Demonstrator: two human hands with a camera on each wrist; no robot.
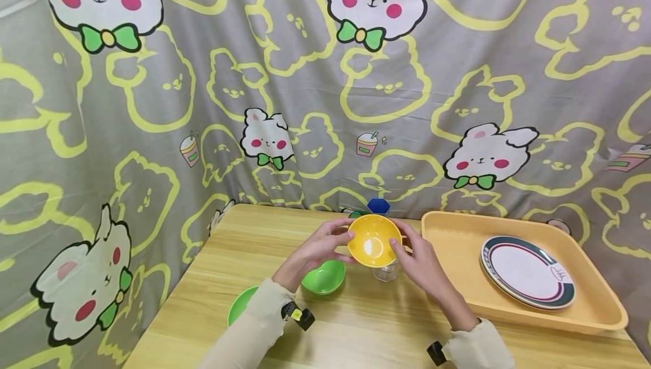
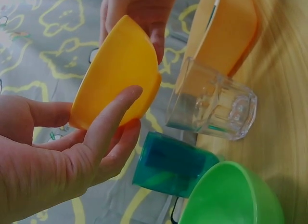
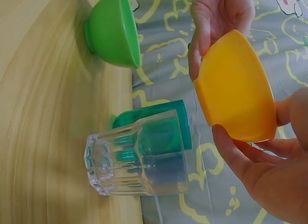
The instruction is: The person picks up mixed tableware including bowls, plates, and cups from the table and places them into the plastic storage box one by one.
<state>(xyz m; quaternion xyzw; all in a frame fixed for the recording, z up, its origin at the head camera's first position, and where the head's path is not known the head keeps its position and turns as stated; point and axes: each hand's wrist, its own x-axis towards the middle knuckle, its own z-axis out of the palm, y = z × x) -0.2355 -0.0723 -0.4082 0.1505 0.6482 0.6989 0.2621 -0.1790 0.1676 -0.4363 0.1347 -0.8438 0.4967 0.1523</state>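
Observation:
A yellow bowl (image 1: pixel 375 242) is held up above the table between both hands, its inside tilted toward the head camera. My left hand (image 1: pixel 324 243) grips its left side, thumb at the rim and fingers under the outside wall. On the opposite side my right hand (image 1: pixel 418 257) pinches the rim, its thumb over the edge. Below the bowl stands a clear glass (image 3: pixel 139 159), mostly hidden in the head view. Behind the glass is a teal cup (image 2: pixel 168 164). A green bowl (image 1: pixel 324 277) sits on the table beneath the left hand.
A second green bowl (image 1: pixel 239 305) is partly covered by the left sleeve. At the right lies an orange tray (image 1: pixel 452 278) with stacked white plates (image 1: pixel 526 270) in it. A blue hexagonal thing (image 1: pixel 378 205) shows at the table's back edge, before the patterned curtain (image 1: pixel 315 75).

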